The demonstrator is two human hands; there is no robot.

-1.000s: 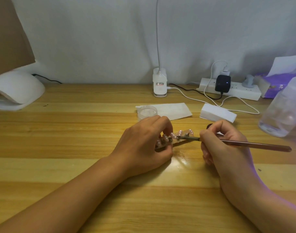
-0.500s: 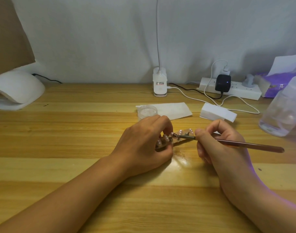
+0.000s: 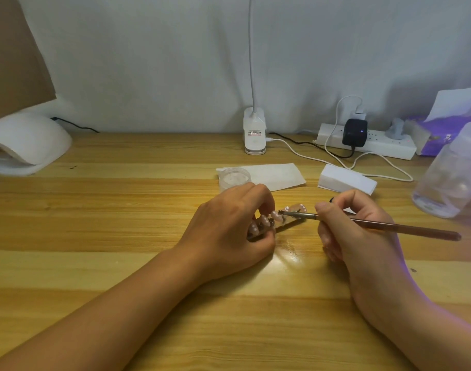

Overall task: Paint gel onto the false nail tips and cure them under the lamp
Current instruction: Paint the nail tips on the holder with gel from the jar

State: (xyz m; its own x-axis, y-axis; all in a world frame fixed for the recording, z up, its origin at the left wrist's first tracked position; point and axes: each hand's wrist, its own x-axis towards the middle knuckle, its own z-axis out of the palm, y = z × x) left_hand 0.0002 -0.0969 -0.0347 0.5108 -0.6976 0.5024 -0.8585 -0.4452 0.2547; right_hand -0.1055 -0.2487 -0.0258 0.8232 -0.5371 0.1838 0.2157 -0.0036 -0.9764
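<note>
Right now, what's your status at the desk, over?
Left hand grips the clear nail tip holder. Right hand pinches the brush, bristles at a nail tip. Curing lamp sits far left.

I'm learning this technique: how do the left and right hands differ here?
The left hand grips the strip of nail tips; the right hand pinches the brush. The left hand lies back-up; the right hand rests on its edge. Both sit on the table.
</note>
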